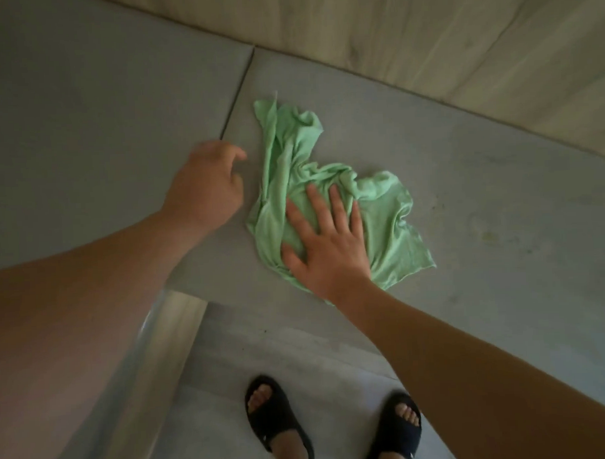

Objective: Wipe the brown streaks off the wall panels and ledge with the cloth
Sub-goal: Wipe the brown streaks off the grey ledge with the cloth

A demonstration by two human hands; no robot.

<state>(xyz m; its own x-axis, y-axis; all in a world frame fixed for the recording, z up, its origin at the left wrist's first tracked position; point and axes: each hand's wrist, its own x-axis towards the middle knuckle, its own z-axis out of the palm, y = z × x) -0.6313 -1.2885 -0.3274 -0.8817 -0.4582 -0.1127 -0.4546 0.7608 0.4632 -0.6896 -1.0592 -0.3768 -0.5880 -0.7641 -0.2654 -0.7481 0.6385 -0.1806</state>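
On the grey ledge [464, 175], right hand [329, 252] lies flat on crumpled green cloth [390, 233]; left hand [203, 191] loose, empty, beside it. Bunched cloth may slip, skipping the faint smudge [488, 236] nearby.

Cloth [390, 226]: thin, soft fabric, pale green, matt, much creased, with frayed edges. Ledge [481, 175]: grey tile, smooth and matt, with one thin dark joint [238, 94] at far left and faint dull marks [486, 235] on the right part. Panel [424, 29] at the far side: pale wood-grain look, smooth, matt. Strip [167, 333] at near left: glossy, with bright reflections, perhaps metal. Floor [334, 382]: light grey, smooth. Sandals [277, 419]: black, matt, rubber-like.
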